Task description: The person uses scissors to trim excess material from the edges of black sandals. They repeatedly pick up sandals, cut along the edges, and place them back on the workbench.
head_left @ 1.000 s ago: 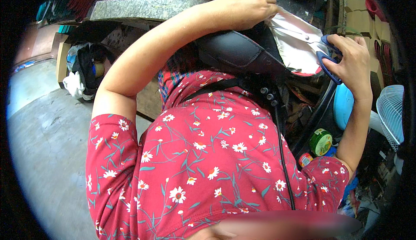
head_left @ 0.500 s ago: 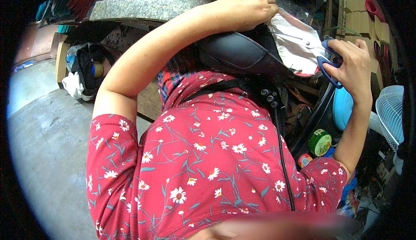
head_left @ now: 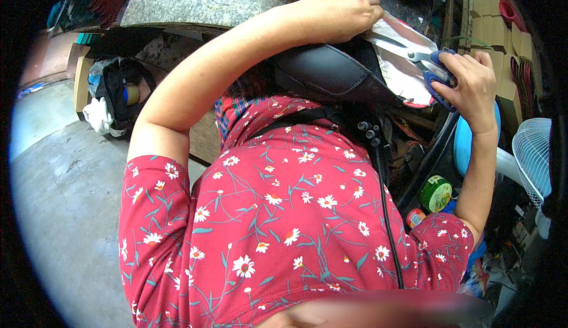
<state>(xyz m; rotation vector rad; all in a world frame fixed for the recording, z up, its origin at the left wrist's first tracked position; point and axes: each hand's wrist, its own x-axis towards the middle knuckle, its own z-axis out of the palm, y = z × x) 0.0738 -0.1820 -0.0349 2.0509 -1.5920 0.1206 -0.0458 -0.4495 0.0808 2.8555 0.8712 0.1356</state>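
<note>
Blue-handled scissors [head_left: 419,56] are shifting left, your right hand [head_left: 475,84] gripping them — blades are lying over white cloth [head_left: 397,74]; your left hand [head_left: 346,17] is curling at its edge — grip hidden, can't tell.

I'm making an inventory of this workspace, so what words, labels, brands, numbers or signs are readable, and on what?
No text can be read with certainty.
Green round container: printed label, too small to read.
Small red container: markings, too small to read.
Black stitched piece: a faint mark near its right end, too indistinct to read.
Blue-handled scissors: no lettering to be made out.
</note>
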